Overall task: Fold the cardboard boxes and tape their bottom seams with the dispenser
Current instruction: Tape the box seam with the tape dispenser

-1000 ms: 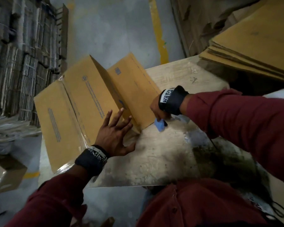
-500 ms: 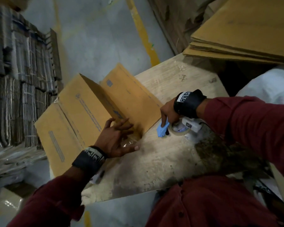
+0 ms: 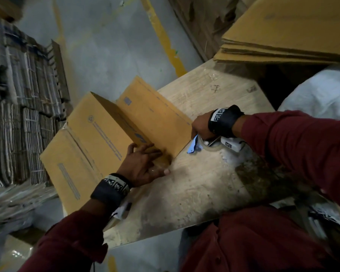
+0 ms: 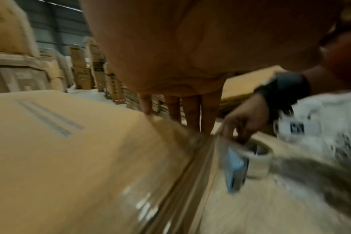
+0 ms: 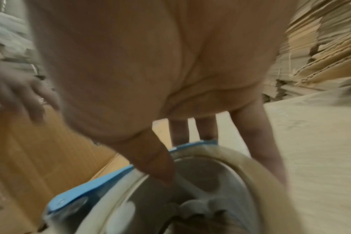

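Pressing flat on the cardboard box, the left hand lies with fingers straight and spread over the near corner of the folded flaps, its thumb on the tabletop edge of the box; it grips nothing. A glossy strip of clear tape runs along the box edge nearest the table, seen in the left wrist view. The box rests on the wooden table, overhanging its edge toward 9 o'clock, with one long flap standing up along the seam.

At 3 o'clock from the box's near corner, the right hand is curled around the tape dispenser, thumb hooked inside the roll's core and the other fingers down over the outside of the roll. The dispenser's blue blade end sits just beside the upright flap's corner; whether it touches the cardboard cannot be told. Both wrist views are blurred.

A stack of flat cardboard sheets lies at 1 o'clock, beyond the table. Bundled flattened cartons stand on the floor at 9 o'clock. A white sack sits at 3 o'clock.
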Demonstrator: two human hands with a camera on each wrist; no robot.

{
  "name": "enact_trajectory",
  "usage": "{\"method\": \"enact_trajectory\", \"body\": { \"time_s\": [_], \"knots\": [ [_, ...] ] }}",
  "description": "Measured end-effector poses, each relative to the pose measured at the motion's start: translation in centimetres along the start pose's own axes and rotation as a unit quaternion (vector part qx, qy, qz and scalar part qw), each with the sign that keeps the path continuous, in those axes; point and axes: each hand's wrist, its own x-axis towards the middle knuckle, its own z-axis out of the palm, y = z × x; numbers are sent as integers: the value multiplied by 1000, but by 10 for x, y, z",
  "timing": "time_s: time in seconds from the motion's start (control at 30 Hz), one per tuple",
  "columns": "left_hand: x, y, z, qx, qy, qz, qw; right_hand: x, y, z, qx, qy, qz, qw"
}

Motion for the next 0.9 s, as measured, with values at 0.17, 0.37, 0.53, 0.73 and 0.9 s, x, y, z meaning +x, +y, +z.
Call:
{"method": "enact_trajectory", "body": {
  "time_s": [0.17,0.37,0.53,0.73,0.9],
  "knots": [
    [-30,-16,-10,-194,132,7,972,-11,-14,12,-1,121,20,992],
    [-42,-43,-1,-250,160,5,955,-33,-79,67,200,274,-34,940],
    [-20,-58,22,-275,86,23,957,-18,-153,132,385,365,15,847],
    [-21,-52,32,-221,142,37,964,37,-222,176,553,443,34,705],
    [-14,-55,39,-234,154,27,960,72,-255,199,532,535,40,655]
  ]
}}
